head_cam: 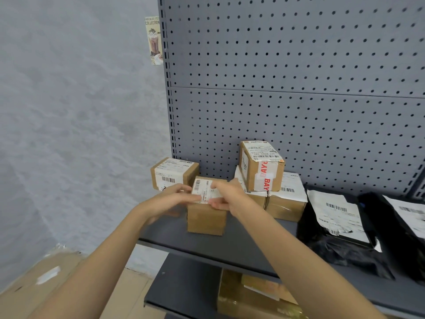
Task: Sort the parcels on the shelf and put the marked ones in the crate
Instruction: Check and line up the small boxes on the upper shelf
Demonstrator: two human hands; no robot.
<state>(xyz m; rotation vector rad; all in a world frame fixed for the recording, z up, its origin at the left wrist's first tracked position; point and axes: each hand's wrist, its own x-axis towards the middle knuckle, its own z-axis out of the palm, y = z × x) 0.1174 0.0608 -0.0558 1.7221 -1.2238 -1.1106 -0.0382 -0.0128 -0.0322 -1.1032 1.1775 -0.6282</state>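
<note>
Both hands work one small brown cardboard parcel (205,214) standing near the front edge of the grey metal shelf (241,245). Left hand (171,199) and right hand (226,195) pinch its white shipping label (203,189) at the top, probably to read or check for a mark. Other labelled cardboard boxes (262,166) are stacked behind; black plastic mailer bags (333,226) lie to the right. No crate in view.
</note>
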